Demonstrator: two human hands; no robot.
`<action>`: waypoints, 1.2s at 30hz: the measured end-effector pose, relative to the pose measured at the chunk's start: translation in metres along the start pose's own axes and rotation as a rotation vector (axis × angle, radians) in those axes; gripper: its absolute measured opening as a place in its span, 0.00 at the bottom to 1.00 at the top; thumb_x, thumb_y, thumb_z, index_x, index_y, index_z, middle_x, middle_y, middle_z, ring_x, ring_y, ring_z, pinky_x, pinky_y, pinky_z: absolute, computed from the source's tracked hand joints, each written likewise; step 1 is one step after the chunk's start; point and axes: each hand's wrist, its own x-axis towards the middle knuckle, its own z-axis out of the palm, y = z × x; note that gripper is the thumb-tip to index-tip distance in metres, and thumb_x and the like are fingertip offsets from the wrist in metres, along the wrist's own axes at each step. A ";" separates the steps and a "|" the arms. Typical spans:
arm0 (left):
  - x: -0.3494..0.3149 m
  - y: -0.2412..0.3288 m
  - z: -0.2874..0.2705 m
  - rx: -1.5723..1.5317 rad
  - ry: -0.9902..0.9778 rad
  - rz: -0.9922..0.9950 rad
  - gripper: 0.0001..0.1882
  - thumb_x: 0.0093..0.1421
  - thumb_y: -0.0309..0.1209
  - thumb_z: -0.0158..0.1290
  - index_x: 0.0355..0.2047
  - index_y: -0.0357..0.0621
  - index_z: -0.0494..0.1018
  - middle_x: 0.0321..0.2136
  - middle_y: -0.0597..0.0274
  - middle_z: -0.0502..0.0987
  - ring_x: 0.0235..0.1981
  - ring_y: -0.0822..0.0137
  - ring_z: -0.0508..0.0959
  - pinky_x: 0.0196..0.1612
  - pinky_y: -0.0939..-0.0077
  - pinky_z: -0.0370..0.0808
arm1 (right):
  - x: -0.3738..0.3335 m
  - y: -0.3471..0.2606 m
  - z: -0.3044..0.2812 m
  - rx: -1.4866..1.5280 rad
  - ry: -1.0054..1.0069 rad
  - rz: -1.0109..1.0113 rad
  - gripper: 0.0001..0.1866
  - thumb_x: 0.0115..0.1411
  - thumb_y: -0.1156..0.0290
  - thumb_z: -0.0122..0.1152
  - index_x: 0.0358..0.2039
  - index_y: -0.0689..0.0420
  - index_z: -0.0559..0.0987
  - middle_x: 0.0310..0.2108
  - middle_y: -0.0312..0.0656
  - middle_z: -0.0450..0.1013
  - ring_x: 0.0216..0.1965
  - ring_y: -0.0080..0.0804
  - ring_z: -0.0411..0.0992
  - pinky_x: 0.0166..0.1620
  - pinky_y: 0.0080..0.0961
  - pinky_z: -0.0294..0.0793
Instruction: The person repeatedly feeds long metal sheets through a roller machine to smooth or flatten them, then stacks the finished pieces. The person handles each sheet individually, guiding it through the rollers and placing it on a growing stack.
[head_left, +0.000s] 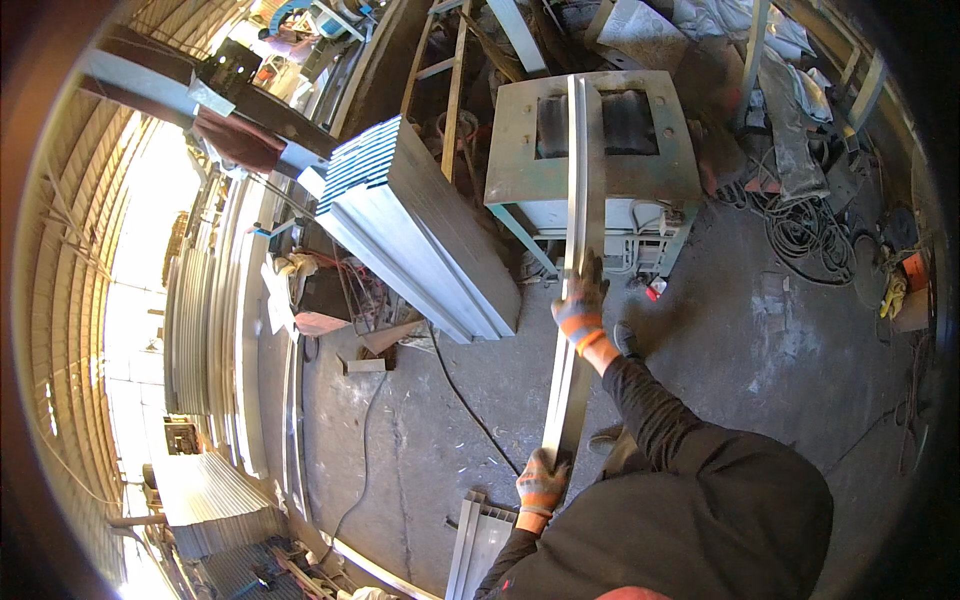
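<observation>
A long grey metal channel (567,385) stretches away from me, its far part lying over the top of a green-grey machine table (520,140). My left hand (543,485), in an orange and grey work glove, is closed on the channel near its close end. Farther along, my right hand (583,308), gloved alike, grips the channel just short of the machine. The undersides of both hands are hidden. Dark rollers or brushes (630,123) show in the opening of the tabletop, beside the channel.
A tall stack of metal channels (430,240) stands left of the machine. More channels (470,545) lie low by my left arm. Black cable (455,390) crosses the concrete floor, and coiled hoses (810,240) lie at right. Long sheets (205,320) line the left side.
</observation>
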 end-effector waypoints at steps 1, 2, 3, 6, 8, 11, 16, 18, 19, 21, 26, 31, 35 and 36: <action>0.018 0.011 -0.006 -0.055 -0.035 0.038 0.29 0.67 0.51 0.69 0.54 0.42 0.75 0.45 0.45 0.86 0.47 0.36 0.86 0.50 0.46 0.82 | 0.029 0.011 0.010 0.060 0.035 -0.016 0.45 0.54 0.64 0.78 0.73 0.54 0.73 0.86 0.61 0.48 0.85 0.67 0.47 0.80 0.62 0.60; 0.047 0.012 -0.015 -0.198 -0.126 0.042 0.29 0.68 0.49 0.69 0.57 0.41 0.75 0.48 0.45 0.85 0.51 0.39 0.85 0.54 0.49 0.81 | 0.058 0.025 0.016 0.359 0.143 -0.059 0.41 0.55 0.67 0.78 0.70 0.55 0.75 0.84 0.60 0.52 0.83 0.65 0.52 0.78 0.55 0.64; 0.075 0.015 -0.021 -0.359 -0.136 0.124 0.30 0.70 0.48 0.68 0.61 0.40 0.75 0.52 0.45 0.85 0.55 0.43 0.85 0.59 0.53 0.80 | 0.081 0.038 0.019 0.572 0.092 0.047 0.38 0.55 0.70 0.77 0.67 0.55 0.76 0.77 0.55 0.60 0.78 0.57 0.59 0.76 0.49 0.67; 0.161 0.034 -0.016 -0.841 -0.332 -0.181 0.35 0.73 0.50 0.67 0.67 0.35 0.74 0.56 0.50 0.83 0.58 0.61 0.81 0.64 0.64 0.77 | 0.153 0.069 0.022 1.038 0.108 0.076 0.30 0.56 0.76 0.75 0.61 0.55 0.80 0.61 0.44 0.77 0.65 0.41 0.74 0.70 0.35 0.73; 0.221 0.047 -0.015 -0.841 -0.688 -0.461 0.34 0.72 0.53 0.67 0.62 0.34 0.78 0.47 0.54 0.85 0.47 0.68 0.81 0.53 0.69 0.80 | 0.205 0.085 0.022 1.114 0.094 0.192 0.28 0.60 0.76 0.70 0.62 0.55 0.80 0.58 0.43 0.77 0.64 0.39 0.74 0.70 0.34 0.72; 0.305 0.098 0.013 -0.562 -0.479 -0.252 0.31 0.72 0.53 0.67 0.55 0.34 0.79 0.39 0.55 0.85 0.38 0.65 0.82 0.44 0.66 0.81 | 0.290 0.114 0.020 0.606 0.085 -0.017 0.32 0.62 0.74 0.67 0.69 0.53 0.80 0.64 0.50 0.78 0.68 0.49 0.73 0.71 0.38 0.73; 0.438 0.183 0.036 -0.075 -0.244 0.247 0.35 0.72 0.58 0.64 0.58 0.35 0.77 0.43 0.35 0.87 0.47 0.36 0.87 0.49 0.47 0.84 | 0.480 0.133 0.034 -0.369 -0.082 -0.445 0.37 0.74 0.54 0.57 0.80 0.52 0.69 0.82 0.51 0.62 0.79 0.55 0.63 0.81 0.50 0.60; 0.478 0.212 0.036 0.093 -0.223 0.329 0.33 0.73 0.57 0.62 0.58 0.36 0.77 0.43 0.36 0.87 0.47 0.34 0.86 0.49 0.46 0.83 | 0.528 0.124 0.045 -0.422 -0.355 -0.236 0.37 0.81 0.45 0.46 0.83 0.50 0.64 0.87 0.48 0.50 0.84 0.50 0.55 0.84 0.47 0.51; 0.496 0.224 0.036 0.003 -0.199 0.257 0.33 0.74 0.57 0.61 0.58 0.36 0.77 0.43 0.35 0.87 0.47 0.33 0.86 0.50 0.45 0.83 | 0.543 0.124 0.046 -0.580 -0.342 -0.290 0.36 0.82 0.47 0.44 0.83 0.50 0.64 0.87 0.48 0.51 0.85 0.48 0.51 0.84 0.46 0.52; 0.516 0.240 0.039 -0.287 -0.163 0.041 0.33 0.74 0.59 0.59 0.58 0.37 0.77 0.43 0.34 0.87 0.48 0.32 0.85 0.51 0.42 0.81 | 0.558 0.121 0.052 -0.717 -0.304 -0.289 0.35 0.82 0.48 0.41 0.83 0.51 0.64 0.86 0.47 0.52 0.86 0.46 0.49 0.83 0.46 0.55; 0.490 0.209 0.029 -0.149 -0.250 0.077 0.33 0.76 0.59 0.55 0.58 0.39 0.76 0.43 0.32 0.86 0.48 0.30 0.84 0.52 0.40 0.80 | 0.516 0.115 0.058 -0.550 -0.162 -0.316 0.39 0.79 0.48 0.49 0.82 0.55 0.64 0.83 0.50 0.59 0.84 0.50 0.53 0.82 0.50 0.55; 0.397 0.148 0.023 -0.214 -0.254 -0.053 0.28 0.79 0.55 0.54 0.62 0.43 0.76 0.45 0.33 0.86 0.49 0.30 0.84 0.52 0.40 0.80 | 0.401 0.089 0.034 -0.458 -0.087 -0.319 0.35 0.78 0.50 0.51 0.77 0.58 0.73 0.82 0.53 0.61 0.82 0.56 0.57 0.83 0.57 0.49; 0.302 0.082 0.015 -0.332 -0.257 -0.059 0.33 0.77 0.62 0.53 0.58 0.41 0.77 0.45 0.31 0.86 0.51 0.30 0.85 0.54 0.38 0.80 | 0.292 0.054 0.016 -0.410 -0.111 -0.299 0.35 0.74 0.52 0.56 0.74 0.60 0.75 0.81 0.55 0.62 0.81 0.57 0.58 0.83 0.59 0.48; 0.277 0.064 0.012 -0.318 -0.276 -0.063 0.33 0.77 0.61 0.53 0.59 0.42 0.77 0.46 0.31 0.86 0.51 0.30 0.85 0.55 0.38 0.80 | 0.264 0.045 0.011 -0.370 -0.092 -0.311 0.35 0.74 0.53 0.57 0.75 0.60 0.74 0.81 0.56 0.62 0.81 0.58 0.57 0.84 0.59 0.47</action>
